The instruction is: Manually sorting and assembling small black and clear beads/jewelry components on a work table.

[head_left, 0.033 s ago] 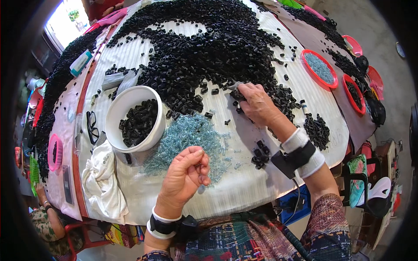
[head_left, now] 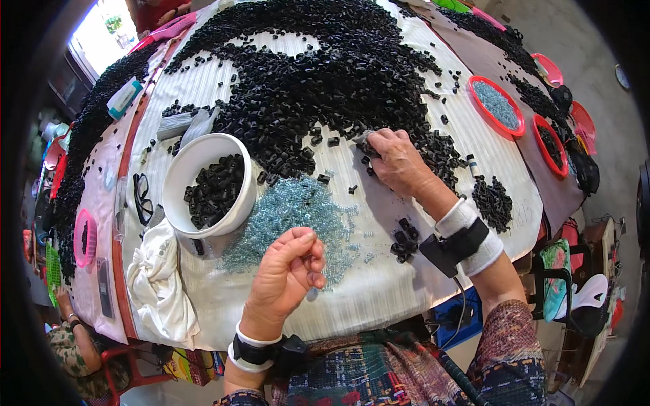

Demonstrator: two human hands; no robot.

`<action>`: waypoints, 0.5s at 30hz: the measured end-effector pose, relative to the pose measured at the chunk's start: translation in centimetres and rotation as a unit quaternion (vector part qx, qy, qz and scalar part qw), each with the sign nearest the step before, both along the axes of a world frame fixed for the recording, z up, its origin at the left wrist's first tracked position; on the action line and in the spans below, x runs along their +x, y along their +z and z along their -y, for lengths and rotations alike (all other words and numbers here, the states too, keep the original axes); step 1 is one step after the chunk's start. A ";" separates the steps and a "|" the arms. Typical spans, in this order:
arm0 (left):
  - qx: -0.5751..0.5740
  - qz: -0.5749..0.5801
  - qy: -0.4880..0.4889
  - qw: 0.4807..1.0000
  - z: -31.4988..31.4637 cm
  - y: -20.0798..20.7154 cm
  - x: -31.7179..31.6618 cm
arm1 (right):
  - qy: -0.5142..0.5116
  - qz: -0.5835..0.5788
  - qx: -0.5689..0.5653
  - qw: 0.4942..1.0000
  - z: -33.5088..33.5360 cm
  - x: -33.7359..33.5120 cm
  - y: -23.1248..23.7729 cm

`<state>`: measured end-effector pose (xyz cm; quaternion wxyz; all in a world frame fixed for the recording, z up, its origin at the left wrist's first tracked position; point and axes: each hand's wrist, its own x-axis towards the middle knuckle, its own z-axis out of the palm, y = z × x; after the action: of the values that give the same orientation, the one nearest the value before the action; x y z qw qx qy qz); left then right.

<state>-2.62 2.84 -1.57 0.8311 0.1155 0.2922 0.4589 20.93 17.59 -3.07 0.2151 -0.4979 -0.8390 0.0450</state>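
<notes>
My left hand [head_left: 284, 271] hovers in front of a heap of small pale-blue coil springs [head_left: 291, 210]. Its fingers are curled and the thumb presses on the forefinger; what they pinch, if anything, is too small to make out. Over at the near right edge of a big pile of small black plastic parts [head_left: 325, 81], my right hand [head_left: 399, 159] reaches down with fingers bent together. Something greyish shows at its fingertips, and the hand's back hides the rest. A white bowl [head_left: 248, 183] holding more black parts stands left of the springs.
Several black parts [head_left: 405, 240] lie below my right hand, and small black pieces [head_left: 492, 203] sit farther right. Glasses [head_left: 143, 198] and a white cloth [head_left: 159, 284] rest at left. A red-rimmed basket [head_left: 520, 132] of springs is at right. Another person's hand [head_left: 64, 300] shows at lower left.
</notes>
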 end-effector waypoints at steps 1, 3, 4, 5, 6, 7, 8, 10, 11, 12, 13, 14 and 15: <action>-0.001 0.006 0.004 1.000 -0.1 -0.1 -0.1 | 0.021 -0.028 -0.020 0.999 0.2 -0.1 0.1; 0.004 0.015 0.010 1.000 -0.3 -0.4 -0.3 | 0.046 -0.057 -0.118 0.990 0.9 -0.1 0.9; -0.002 0.018 0.004 1.000 -0.3 -0.4 -0.3 | 0.063 -0.064 -0.113 0.990 1.4 -0.2 0.7; 0.001 0.012 0.011 1.000 -0.2 -0.2 -0.3 | 0.067 -0.069 -0.126 0.987 2.0 -0.2 0.8; 0.010 0.005 0.019 1.000 -0.3 -0.2 -0.3 | 0.074 -0.075 -0.135 0.985 2.4 -0.2 1.0; 0.017 0.008 0.014 1.000 -0.4 -0.4 -0.3 | 0.070 -0.074 -0.135 0.986 2.8 0.1 1.0; 0.018 0.009 0.012 1.000 -0.4 -0.5 0.0 | 0.092 -0.089 -0.134 0.983 3.3 0.4 0.9; 0.015 0.006 0.015 1.000 -0.1 -0.4 -0.2 | 0.120 -0.108 -0.130 0.978 4.3 0.4 1.2; 0.017 0.003 0.017 1.000 0.1 -0.5 -0.2 | 0.121 -0.122 -0.169 0.970 5.0 0.7 1.7; 0.020 0.006 0.012 1.000 0.1 -0.5 0.0 | 0.118 -0.132 -0.206 0.962 5.6 1.5 2.4; 0.020 0.006 0.011 1.000 0.3 -0.6 0.0 | 0.092 -0.142 -0.227 0.959 5.8 2.2 2.4; 0.023 0.003 0.013 1.000 0.5 -0.6 0.0 | 0.071 -0.205 -0.232 0.948 6.4 2.7 2.2; 0.014 -0.001 0.013 1.000 0.8 -0.6 0.0 | 0.073 -0.247 -0.223 0.940 6.5 3.3 2.0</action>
<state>-2.64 2.08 -2.18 0.8232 0.1234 0.2877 0.4736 24.21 11.12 -1.09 0.2954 -0.4434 -0.7619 0.3684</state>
